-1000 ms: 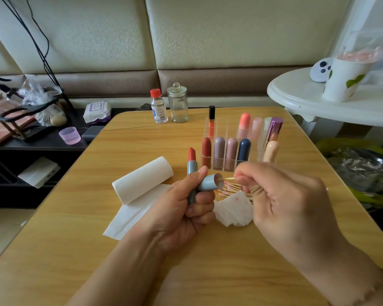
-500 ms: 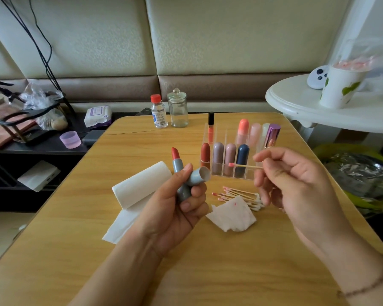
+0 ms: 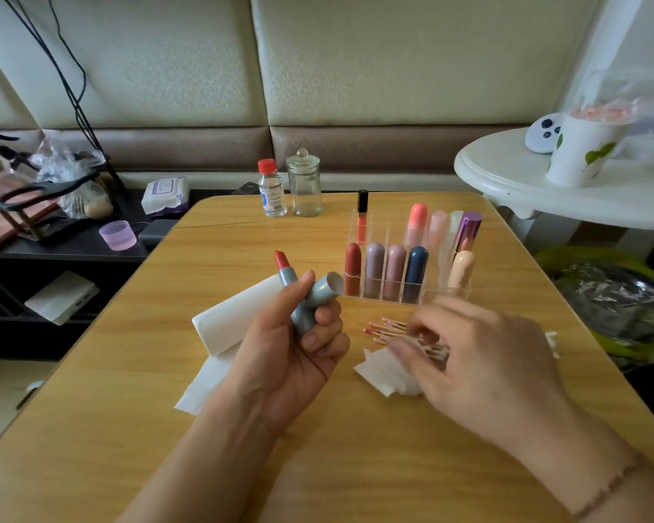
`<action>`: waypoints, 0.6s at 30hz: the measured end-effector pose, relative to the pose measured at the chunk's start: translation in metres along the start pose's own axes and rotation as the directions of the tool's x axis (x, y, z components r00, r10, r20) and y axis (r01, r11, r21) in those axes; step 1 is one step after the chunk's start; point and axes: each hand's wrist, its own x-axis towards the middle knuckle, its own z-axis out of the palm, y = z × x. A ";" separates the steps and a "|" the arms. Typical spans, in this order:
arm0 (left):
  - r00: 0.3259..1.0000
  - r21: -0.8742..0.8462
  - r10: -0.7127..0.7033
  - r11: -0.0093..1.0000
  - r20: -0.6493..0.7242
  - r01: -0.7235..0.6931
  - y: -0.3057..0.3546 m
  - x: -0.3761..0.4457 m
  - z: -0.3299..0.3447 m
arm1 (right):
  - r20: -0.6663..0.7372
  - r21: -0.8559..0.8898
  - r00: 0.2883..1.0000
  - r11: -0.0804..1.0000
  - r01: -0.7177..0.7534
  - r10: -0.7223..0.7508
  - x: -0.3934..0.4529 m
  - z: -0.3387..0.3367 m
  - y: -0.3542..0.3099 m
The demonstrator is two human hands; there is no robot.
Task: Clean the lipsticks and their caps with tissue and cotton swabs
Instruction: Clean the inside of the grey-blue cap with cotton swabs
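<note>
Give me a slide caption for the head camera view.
Left hand holds open lipstick and its cap; right hand reaches over used cotton swabs.

organizer point(image 3: 393, 296) stands behind swabs point(image 3: 387, 331); tissue roll point(image 3: 235, 318) left; bottle point(image 3: 272, 192) and jar point(image 3: 303, 184) at table's point(image 3: 129, 371) far edge.

Near edge of the table point(image 3: 318, 466): bare wood between the two forearms, room for a hand to pass.
Left side: the tissue roll point(image 3: 235, 318) and its loose sheet lie there; beyond them bare wood up to the table's left rim.
Centre: the left hand point(image 3: 291, 356) with the lipstick point(image 3: 291, 285) and cap point(image 3: 323, 290) stands in front of the organizer point(image 3: 404, 266).
Right of centre: the right hand point(image 3: 480, 352) covers the cotton swabs point(image 3: 389, 330) and part of the folded tissue point(image 3: 382, 371).
Far edge: the small bottle point(image 3: 272, 190) and glass jar point(image 3: 303, 184) stand close together; bare wood between them and the organizer.
Right rim: the white side table point(image 3: 544, 198) overhangs the corner.
</note>
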 end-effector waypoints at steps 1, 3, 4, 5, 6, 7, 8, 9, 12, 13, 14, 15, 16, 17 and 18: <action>1.000 -0.005 0.002 1.000 -0.003 -0.002 0.000 0.000 0.000 | 0.045 -0.023 0.998 0.999 0.033 -0.032 -0.002 -0.003 -0.007; 1.000 -0.007 0.005 1.000 -0.010 -0.005 0.001 0.000 0.001 | 0.136 -0.087 0.986 0.990 0.109 -0.097 -0.008 -0.002 -0.019; 1.000 -0.005 0.002 1.000 -0.014 -0.002 0.001 0.000 0.001 | 0.173 -0.115 0.976 0.981 0.157 -0.135 -0.011 0.000 -0.023; 1.000 -0.005 -0.002 1.000 -0.017 0.002 0.001 0.000 0.001 | 0.201 -0.132 0.964 0.970 0.205 -0.176 -0.013 0.003 -0.026; 1.000 -0.009 -0.006 1.000 -0.017 0.006 0.001 0.000 0.001 | 0.213 -0.132 0.952 0.958 0.253 -0.222 -0.014 0.006 -0.027; 1.000 -0.014 -0.008 1.000 -0.015 0.008 0.002 0.000 0.001 | 0.219 -0.106 0.940 0.952 0.289 -0.261 -0.015 0.008 -0.029; 1.000 -0.021 -0.009 1.000 -0.011 0.008 0.002 0.000 0.001 | 0.222 -0.065 0.929 0.946 0.317 -0.296 -0.016 0.010 -0.030; 1.000 -0.026 -0.008 1.000 -0.007 0.008 0.002 0.000 0.001 | 0.225 -0.019 0.918 0.941 0.339 -0.326 -0.017 0.011 -0.032; 1.000 -0.016 -0.008 1.000 0.001 0.008 0.003 -0.001 0.001 | 0.237 0.124 0.882 0.913 0.389 -0.407 -0.022 0.017 -0.040; 1.000 -0.013 -0.006 1.000 0.004 0.006 0.003 -0.001 0.001 | 0.237 0.154 0.873 0.903 0.400 -0.427 -0.024 0.018 -0.042; 1.000 -0.012 -0.004 1.000 0.006 0.004 0.003 -0.001 0.002 | 0.235 0.175 0.867 0.897 0.406 -0.439 -0.024 0.017 -0.043; 1.000 -0.011 -0.003 1.000 0.007 0.003 0.003 -0.001 0.002 | 0.228 0.200 0.870 0.896 0.397 -0.437 -0.022 0.014 -0.042; 1.000 -0.009 -0.002 1.000 0.006 0.002 0.003 -0.001 0.002 | 0.210 0.230 0.886 0.902 0.366 -0.413 -0.019 0.009 -0.039; 1.000 -0.005 -0.001 1.000 0.007 0.001 0.002 -0.001 0.003 | 0.187 0.255 0.916 0.918 0.305 -0.356 -0.014 0.002 -0.032; 1.000 0.001 0.000 1.000 0.010 0.000 0.002 -0.001 0.003 | 0.159 0.267 0.952 0.939 0.215 -0.263 -0.008 -0.007 -0.021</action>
